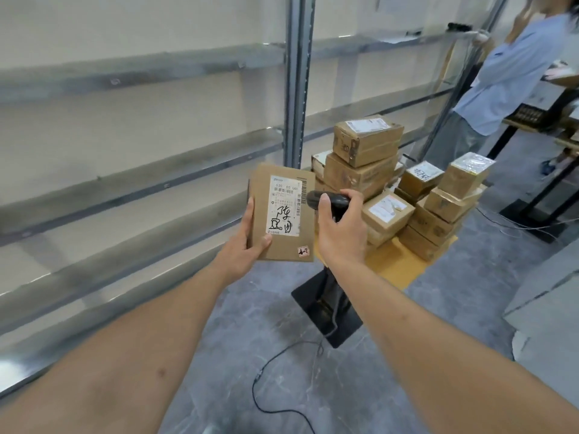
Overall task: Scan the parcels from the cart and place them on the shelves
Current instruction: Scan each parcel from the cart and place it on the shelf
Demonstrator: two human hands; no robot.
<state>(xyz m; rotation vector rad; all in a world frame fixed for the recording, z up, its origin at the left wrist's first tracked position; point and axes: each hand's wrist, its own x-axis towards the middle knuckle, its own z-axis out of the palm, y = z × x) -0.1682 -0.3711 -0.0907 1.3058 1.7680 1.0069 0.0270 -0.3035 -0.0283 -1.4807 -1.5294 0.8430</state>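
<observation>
We hold the flat brown cardboard parcel (pixel 283 214) upright at chest height, its white printed shipping label (pixel 283 208) turned toward us and toward the scanner, so the barcodes stay unobstructed. It sits between our two hands, in front of the shelving and clear of the cart.

Our left hand (pixel 247 245) grips the parcel along its lower left edge: thumb pressed on the front face below the label, fingers wrapped behind. We judge the grip is kept low and to the side so that no digit covers the label.

Our right hand (pixel 341 223) is curled round the black handheld barcode scanner (pixel 329 198), fingers closed on its handle, its head just beside the parcel's right edge and aimed at the label's side barcode. Its thin black cable (pixel 266 371) trails across the grey concrete floor (pixel 360 386), past the black stand base (pixel 326 308).

Step in hand, by our judgement: scanning; shelving not yet done.

Behind, the remaining brown cardboard boxes (pixel 407 189) are stacked on the flat wooden cart (pixel 398 261). To the left, the grey metal shelves (pixel 141 177) hold nothing visible. A person in a light blue shirt (pixel 513 79) stands at upper right.
</observation>
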